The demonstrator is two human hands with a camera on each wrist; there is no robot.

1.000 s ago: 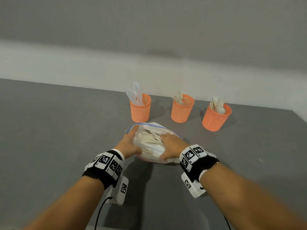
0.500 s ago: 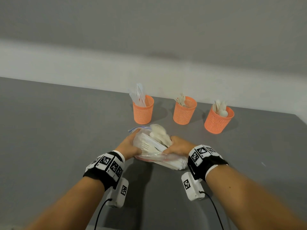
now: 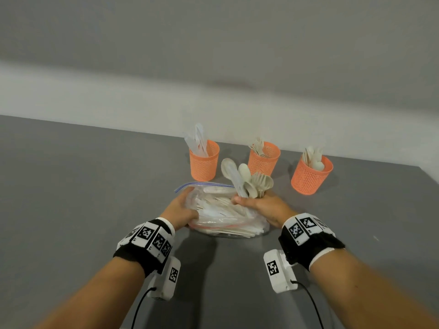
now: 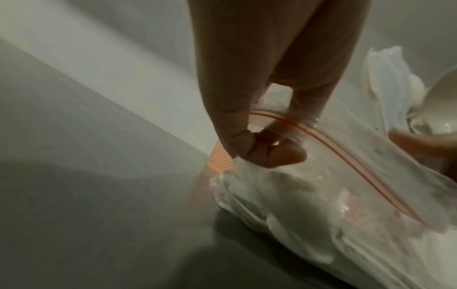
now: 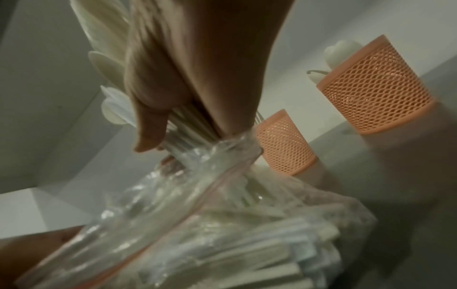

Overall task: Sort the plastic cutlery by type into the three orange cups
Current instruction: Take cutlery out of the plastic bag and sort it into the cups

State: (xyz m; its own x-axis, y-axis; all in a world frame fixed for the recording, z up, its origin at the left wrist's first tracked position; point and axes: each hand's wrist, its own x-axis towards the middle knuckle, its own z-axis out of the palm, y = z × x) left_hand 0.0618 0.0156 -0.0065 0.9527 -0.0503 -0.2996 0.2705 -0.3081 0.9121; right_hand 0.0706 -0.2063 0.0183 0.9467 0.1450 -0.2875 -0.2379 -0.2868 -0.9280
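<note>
- Gripping a mixed bunch of cutlery by the handles, the right hand has its fingers curled tight round them; spoon bowls and fork tines fan out above its knuckles, and the handles run down past the thumb into the mouth of the bag.
- Under both hands a clear zip bag lies on the grey table, packed with more pale cutlery; its far lip carries a blue strip and its near lip a red one.
- On the bag's other side, the left hand pinches the plastic; the left wrist view shows the thumb and curled fingers bunching the film just by the red strip.
- Beyond the left hand's fingertips stands the left cup, an orange mesh one with clear, knife-like pieces; I cannot tell their type for sure.
- Straight past the right hand's held bunch stands the middle cup, forks showing above its rim.
- Further out from the right hand, off to its outer side, stands the right cup, holding spoons.
- All three cups stand upright, apart from one another, none touching the bag.
- Each wrist wears a black band with printed square markers and a white camera box with a cable.
</note>
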